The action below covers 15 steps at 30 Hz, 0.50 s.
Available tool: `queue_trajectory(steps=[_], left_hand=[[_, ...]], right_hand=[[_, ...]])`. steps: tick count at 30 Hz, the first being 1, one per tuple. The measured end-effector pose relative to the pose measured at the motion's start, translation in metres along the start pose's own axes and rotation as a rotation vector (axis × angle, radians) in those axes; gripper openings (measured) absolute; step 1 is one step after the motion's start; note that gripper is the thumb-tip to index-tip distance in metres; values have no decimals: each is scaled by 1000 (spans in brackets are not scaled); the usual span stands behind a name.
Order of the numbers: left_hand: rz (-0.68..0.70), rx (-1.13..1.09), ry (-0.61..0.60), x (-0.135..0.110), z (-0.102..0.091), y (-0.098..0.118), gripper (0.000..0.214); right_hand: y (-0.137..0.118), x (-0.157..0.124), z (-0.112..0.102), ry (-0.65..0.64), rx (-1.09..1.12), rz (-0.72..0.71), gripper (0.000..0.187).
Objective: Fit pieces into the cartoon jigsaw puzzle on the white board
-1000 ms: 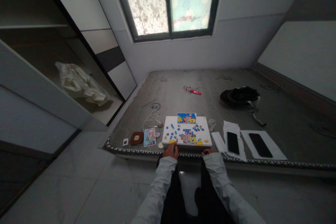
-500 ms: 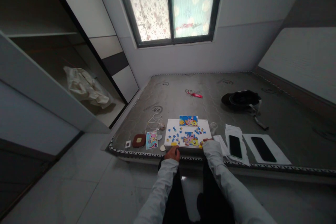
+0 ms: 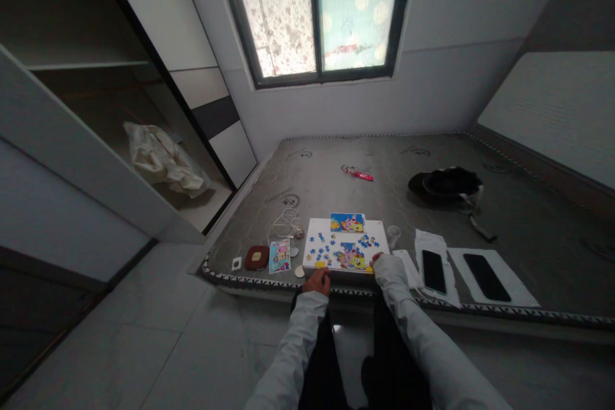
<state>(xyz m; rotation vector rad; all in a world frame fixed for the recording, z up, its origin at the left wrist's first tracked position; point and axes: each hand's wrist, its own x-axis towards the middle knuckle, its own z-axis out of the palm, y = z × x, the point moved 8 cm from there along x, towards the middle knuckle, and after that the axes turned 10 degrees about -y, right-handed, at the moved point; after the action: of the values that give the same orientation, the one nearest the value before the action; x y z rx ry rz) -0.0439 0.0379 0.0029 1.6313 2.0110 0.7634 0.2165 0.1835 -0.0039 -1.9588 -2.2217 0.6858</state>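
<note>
Head view: right hand (image 3: 377, 261) has come up over the last second to the near right corner of the white box (image 3: 318, 225), by the yellow piece (image 3: 369, 269), likely putting it in reach of the part-joined puzzle (image 3: 353, 259), which lies between and just beyond the hands. Left hand (image 3: 318, 282) has drawn back slightly at the near left edge, fingers curled. Hands apart from each other; can't tell if either grips anything.

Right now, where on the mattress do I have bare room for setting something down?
The mattress is bare left of the red strip, and between that strip and the black cap. The near edge is crowded, from the brown case past the white box with jigsaw pieces, where both hands are, to the phones.
</note>
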Motion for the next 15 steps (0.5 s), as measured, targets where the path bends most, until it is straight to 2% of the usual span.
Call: queue_trajectory(steps=[2,5,9,15], left_hand=[[-7,1,-19,1,1,0,31],[-26,4,-46,2,2,-2,31],[33,4,-6,0,1,0,31],[44,4,-17,2,5,-3,30]], right_hand=[[0,-1,-1,-14,-26,2,28],[-4,-5,-6,-17,-62,-16,28],[-7,-11,-16,2,-64,-16,26],[-6,-12,-16,14,121,-17,18]])
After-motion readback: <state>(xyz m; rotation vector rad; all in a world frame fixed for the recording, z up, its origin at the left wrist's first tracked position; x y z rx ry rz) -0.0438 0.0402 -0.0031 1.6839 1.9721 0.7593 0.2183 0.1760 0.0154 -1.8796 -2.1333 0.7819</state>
